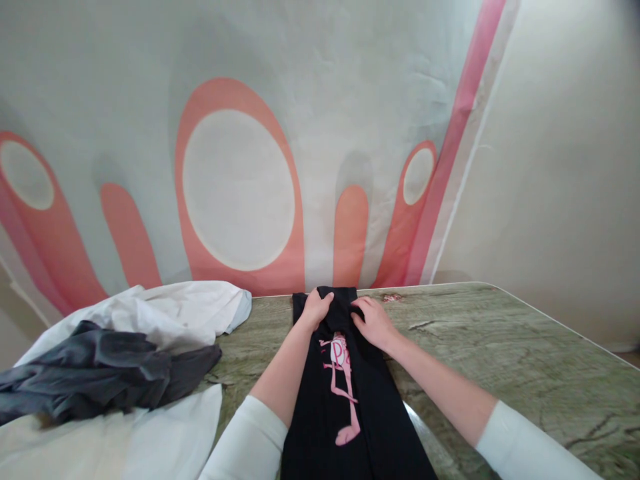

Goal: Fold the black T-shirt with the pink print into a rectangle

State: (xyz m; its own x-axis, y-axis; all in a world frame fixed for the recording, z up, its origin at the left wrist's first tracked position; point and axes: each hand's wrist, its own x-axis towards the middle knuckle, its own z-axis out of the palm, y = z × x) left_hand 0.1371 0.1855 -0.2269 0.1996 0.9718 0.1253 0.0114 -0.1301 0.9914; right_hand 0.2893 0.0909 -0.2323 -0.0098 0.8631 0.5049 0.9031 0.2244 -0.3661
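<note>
A black shirt with a pink long-legged cartoon figure printed on it lies lengthwise on the wood-patterned table, its near part running out of the bottom of the view. My left hand is closed on the cloth near the far end, thumb on top. At the right side of that end, my right hand has its fingers bent and pinched on the fabric. Between the two hands the cloth is bunched and partly folded over the top of the print. The fingertips are partly hidden in the dark cloth.
On the left lie a heaped white cloth, a crumpled dark grey garment and a cream cloth. The wood-patterned tabletop extends right to a pale edge. Behind stands a wall with a pink-and-grey printed sheet.
</note>
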